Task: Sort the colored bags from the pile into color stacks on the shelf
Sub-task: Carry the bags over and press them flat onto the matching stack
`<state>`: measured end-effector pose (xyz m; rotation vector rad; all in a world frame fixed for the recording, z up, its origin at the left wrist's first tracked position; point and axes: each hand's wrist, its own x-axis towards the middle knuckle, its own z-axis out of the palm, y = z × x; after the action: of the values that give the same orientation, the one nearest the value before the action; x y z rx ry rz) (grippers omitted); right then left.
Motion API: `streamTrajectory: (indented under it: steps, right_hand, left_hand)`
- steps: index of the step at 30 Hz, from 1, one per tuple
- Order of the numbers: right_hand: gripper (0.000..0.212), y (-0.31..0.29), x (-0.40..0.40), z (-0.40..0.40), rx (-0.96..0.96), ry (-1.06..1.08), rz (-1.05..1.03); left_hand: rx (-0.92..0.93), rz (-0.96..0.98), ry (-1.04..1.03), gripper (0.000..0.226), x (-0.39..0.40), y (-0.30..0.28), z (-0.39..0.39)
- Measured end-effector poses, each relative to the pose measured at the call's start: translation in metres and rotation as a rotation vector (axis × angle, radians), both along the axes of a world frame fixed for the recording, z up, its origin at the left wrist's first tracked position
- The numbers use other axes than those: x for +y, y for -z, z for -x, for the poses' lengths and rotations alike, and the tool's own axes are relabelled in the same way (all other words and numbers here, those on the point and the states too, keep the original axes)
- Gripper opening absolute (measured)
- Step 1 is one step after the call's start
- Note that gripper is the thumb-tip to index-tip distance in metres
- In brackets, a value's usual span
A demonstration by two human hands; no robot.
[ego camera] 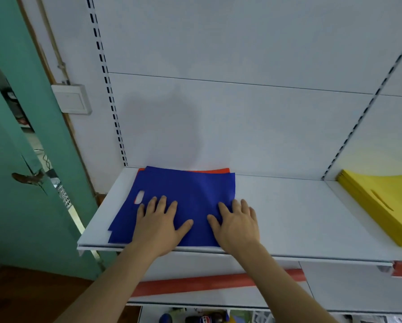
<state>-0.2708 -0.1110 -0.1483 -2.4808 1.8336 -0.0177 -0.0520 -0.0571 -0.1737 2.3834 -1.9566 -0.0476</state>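
Blue bags [188,190] lie in a loose stack at the left end of the white shelf [288,220], their edges fanned out and a handle cut-out showing at the left. A red-orange bag [215,170] peeks out from under them at the back. My left hand [159,223] rests flat on the top blue bag, fingers spread. My right hand [236,223] lies flat on the bag's right edge, fingers apart. A stack of yellow bags [381,201] sits on the neighbouring shelf section at the right.
A white back panel with slotted uprights [106,82] rises behind the shelf. A green door [20,183] stands ajar at the left. Below the shelf runs a red strip [207,282], and bottles [204,319] show on a lower level.
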Motion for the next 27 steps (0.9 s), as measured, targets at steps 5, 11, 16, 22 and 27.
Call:
streamTrajectory:
  steps: [5, 11, 16, 22, 27]
  right_hand:
    - [0.063, 0.001, 0.005, -0.009, 0.035, -0.041, 0.058]
    - [0.057, -0.007, 0.013, -0.011, -0.197, -0.111, 0.097]
    - [0.060, -0.016, 0.007, -0.010, -0.687, 0.076, 0.063]
    - [0.015, -0.023, -0.008, -0.005, -0.446, 0.213, -0.028]
    - [0.023, -0.029, -0.006, -0.004, -0.519, 0.223, 0.133]
  left_hand:
    - [-0.008, 0.013, -0.013, 0.103, 0.000, 0.003, 0.002]
    - [-0.006, 0.013, -0.025, 0.102, 0.000, 0.003, 0.003]
    - [0.015, 0.025, -0.024, 0.103, 0.000, 0.003, 0.005]
    - [0.046, 0.013, -0.021, 0.096, 0.000, 0.004, 0.007]
    - [0.116, 0.048, 0.017, 0.089, -0.006, -0.007, -0.001]
